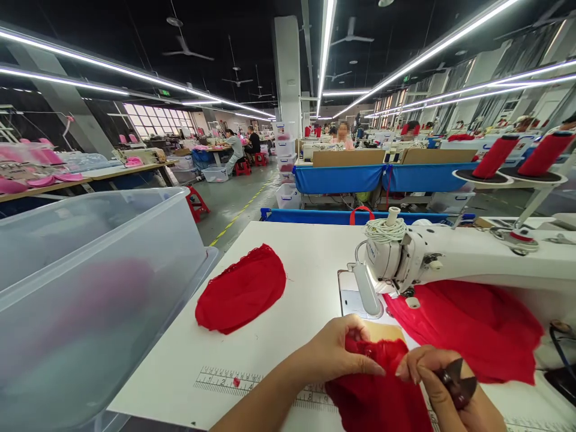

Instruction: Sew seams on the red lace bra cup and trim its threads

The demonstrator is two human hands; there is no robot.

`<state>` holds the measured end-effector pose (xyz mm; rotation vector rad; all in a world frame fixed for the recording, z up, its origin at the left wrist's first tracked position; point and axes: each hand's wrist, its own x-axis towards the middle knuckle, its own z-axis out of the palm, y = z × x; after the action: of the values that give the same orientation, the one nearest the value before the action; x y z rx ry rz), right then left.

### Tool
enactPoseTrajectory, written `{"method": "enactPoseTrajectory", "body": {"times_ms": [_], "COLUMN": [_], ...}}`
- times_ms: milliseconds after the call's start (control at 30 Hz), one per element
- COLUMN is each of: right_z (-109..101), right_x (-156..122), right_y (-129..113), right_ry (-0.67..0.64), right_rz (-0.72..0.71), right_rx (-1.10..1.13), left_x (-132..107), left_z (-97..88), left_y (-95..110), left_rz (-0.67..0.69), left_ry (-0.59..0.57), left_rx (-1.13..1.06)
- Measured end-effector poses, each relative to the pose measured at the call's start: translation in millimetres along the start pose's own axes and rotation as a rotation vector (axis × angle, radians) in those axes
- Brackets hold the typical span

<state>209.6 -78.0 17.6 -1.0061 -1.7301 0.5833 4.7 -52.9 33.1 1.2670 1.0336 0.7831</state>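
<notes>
My left hand (335, 351) is closed, pinching the edge of a red lace fabric piece (380, 390) that lies at the table's near edge. My right hand (445, 387) is closed round small dark thread snips (456, 384) and its fingertips touch the same red piece. Both hands sit just in front of the white sewing machine (432, 258). More red fabric (472, 327) spreads under the machine arm to the right. A stack of red lace pieces (243, 291) rests apart on the white table (310, 264), to the left.
A large clear plastic bin (90, 288) stands at the left edge of the table. Two red thread cones (522, 156) stand on a holder at the right. A ruler scale (225, 379) is printed near the table's front. Other people work at distant tables.
</notes>
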Motion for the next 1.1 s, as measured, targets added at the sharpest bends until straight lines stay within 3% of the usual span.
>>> {"method": "enactPoseTrajectory", "body": {"times_ms": [133,433,667,767,967,1100], "right_z": [6,17,17,17,15,17], "right_x": [1,6,6,6,10,21], "right_y": [5,1,5,6,11,11], "right_ry": [0.073,0.169,0.217,0.238,0.153,-0.082], "right_rz": [0.062,0.158,0.201,0.21,0.25,0.224], "right_rx": [-0.051,0.129,0.177,0.204,0.111,0.011], "left_x": [3,9,6,6,9,8], "left_z": [-2.1,1.0,-3.5,-5.7,-5.9,-6.1], "left_y": [-4,-7,0,1,-2,-1], "left_rz": [0.044,-0.028,-0.015,0.028,0.119,0.199], "left_ry": [0.039,0.15,0.089,0.113,0.173,0.154], "left_rx": [-0.073,-0.114,0.017,0.095,0.118,0.155]}}
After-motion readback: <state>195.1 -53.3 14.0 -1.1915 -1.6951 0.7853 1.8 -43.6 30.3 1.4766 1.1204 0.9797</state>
